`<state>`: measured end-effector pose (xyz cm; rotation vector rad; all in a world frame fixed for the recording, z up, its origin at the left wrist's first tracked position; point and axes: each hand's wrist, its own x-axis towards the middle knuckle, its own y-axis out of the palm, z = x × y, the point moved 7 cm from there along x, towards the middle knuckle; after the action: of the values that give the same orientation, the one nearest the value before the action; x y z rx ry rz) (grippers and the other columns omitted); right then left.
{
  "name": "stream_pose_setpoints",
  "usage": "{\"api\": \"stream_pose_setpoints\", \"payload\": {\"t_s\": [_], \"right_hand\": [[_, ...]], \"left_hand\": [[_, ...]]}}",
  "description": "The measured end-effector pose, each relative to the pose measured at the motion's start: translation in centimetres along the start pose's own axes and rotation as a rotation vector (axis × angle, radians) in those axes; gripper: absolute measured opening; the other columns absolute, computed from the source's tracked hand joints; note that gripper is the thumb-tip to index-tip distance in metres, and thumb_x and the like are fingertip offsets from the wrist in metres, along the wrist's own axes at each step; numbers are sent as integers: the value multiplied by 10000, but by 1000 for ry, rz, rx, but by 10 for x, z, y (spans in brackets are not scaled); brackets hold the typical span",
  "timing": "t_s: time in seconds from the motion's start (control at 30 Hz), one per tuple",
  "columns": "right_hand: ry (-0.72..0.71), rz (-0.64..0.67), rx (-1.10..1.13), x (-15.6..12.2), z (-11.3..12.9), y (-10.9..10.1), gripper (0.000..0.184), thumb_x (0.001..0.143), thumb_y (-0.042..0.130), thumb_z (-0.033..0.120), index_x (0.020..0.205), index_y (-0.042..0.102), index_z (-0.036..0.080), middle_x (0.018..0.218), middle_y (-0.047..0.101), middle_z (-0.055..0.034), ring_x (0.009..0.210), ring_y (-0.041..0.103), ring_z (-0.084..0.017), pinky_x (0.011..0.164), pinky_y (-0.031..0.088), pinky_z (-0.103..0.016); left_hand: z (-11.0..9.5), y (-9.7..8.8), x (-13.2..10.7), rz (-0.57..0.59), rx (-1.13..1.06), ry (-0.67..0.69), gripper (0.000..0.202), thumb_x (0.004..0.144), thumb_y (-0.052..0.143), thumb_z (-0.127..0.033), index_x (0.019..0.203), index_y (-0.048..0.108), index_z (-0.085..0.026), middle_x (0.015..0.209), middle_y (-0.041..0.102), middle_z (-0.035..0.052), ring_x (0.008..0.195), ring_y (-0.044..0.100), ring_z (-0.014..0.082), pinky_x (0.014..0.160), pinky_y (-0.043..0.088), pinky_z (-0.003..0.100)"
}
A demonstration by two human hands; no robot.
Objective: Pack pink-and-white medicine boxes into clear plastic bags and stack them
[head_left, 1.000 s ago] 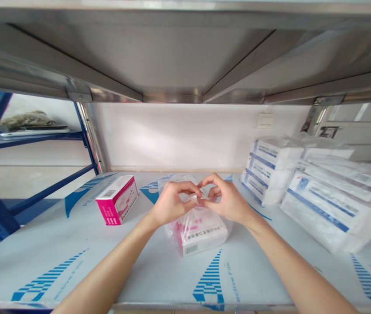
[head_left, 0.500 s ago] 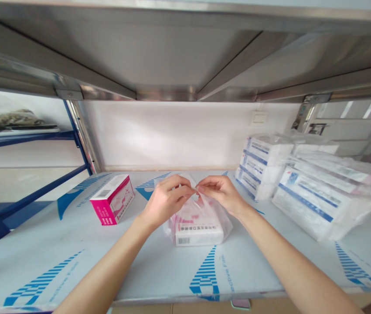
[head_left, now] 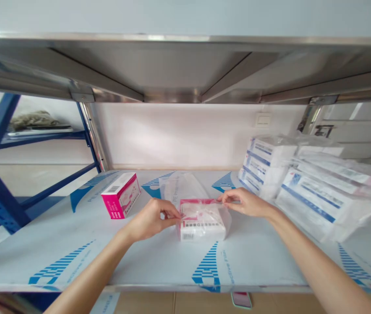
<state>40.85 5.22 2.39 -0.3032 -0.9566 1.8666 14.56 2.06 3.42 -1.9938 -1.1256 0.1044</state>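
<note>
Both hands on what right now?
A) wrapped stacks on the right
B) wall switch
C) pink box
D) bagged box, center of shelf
D. The fingers of the left hand and the right hand meet the clear plastic at opposite sides of the bagged box, while the pink box stands apart from both.

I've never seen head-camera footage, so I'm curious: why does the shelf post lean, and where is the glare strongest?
In the head view, the wide lens makes the polished steel shelf post lean and stretches the scene toward the edges; glare runs along the stainless steel shelf above and the clear plastic film around the white, blue-striped packs; the top-left corner is blown out.
</note>
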Motion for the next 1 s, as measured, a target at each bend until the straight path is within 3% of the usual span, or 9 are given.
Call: {"api": "stream_pose_setpoints", "payload": {"t_s": [0.13,0.27,0.33,0.47,0.57,0.67,0.8,0.93,1.0], "right_hand": [[-46,-54,93,6,27,-7,419,828,677,425,1209,689,249,1313,666,-85,1237,601,-285,1094,427,-482],[-148,223,-93,16,63,28,865,664,844,460,1447,486,382,1498,514,-8,1373,464,-302,1160,342,-468],[-152,278,-203,18,70,43,1037,577,894,427,1494,412,391,1515,488,-22,1378,441,-324,1152,342,-471],[-119,242,-245,2,77,52,1132,584,872,397,1555,291,358,1502,484,-58,1357,440,-335,1130,353,-482],[-78,197,-210,-33,83,48,1125,593,855,331,1556,275,372,1501,481,-42,1345,452,-321,1130,363,-474],[9,64,-221,-77,81,31,1095,594,835,275,1547,305,365,1519,460,-45,1361,445,-329,1129,375,-473],[161,-137,-268,-125,59,0,1048,628,781,237,1554,302,345,1514,475,-70,1307,519,-336,1061,449,-465],[358,-375,-344,-141,24,-28,919,643,758,265,1498,423,294,1440,564,-76,1278,543,-354,1057,437,-502],[465,-488,-335,-143,6,-39,860,645,764,289,1456,480,264,1403,598,-80,1262,557,-353,1063,426,-502]], "left_hand": [[12,3,3,28,-65,-29,143,873,652,-287,883,767,-203,918,781,38,844,706,188,767,532,291],[21,5,3,49,-140,-36,227,892,640,-385,916,752,-189,917,772,43,845,696,194,798,540,302],[25,2,3,13,-145,-63,337,941,552,-454,927,749,-181,930,769,50,877,693,208,831,540,318],[22,-5,7,-72,-49,-139,496,1008,360,-525,1099,724,-200,1102,751,60,1044,679,243,970,507,369],[2,5,16,-27,92,-9,472,1018,355,-510,1142,706,-220,1214,716,55,1142,646,252,1027,478,376],[-18,30,27,56,177,149,448,1038,334,-459,1189,687,-228,1284,681,64,1228,598,248,1087,439,392],[-37,79,47,154,288,234,439,1033,350,-427,1294,637,-221,1404,592,108,1350,493,280,1143,382,458],[-68,130,72,178,205,282,467,1030,332,-425,1364,568,-199,1379,610,109,1320,521,265,1140,393,437],[-76,151,86,163,162,215,517,986,427,-403,1438,478,-158,1408,578,149,1299,539,307,1115,416,464]]}}
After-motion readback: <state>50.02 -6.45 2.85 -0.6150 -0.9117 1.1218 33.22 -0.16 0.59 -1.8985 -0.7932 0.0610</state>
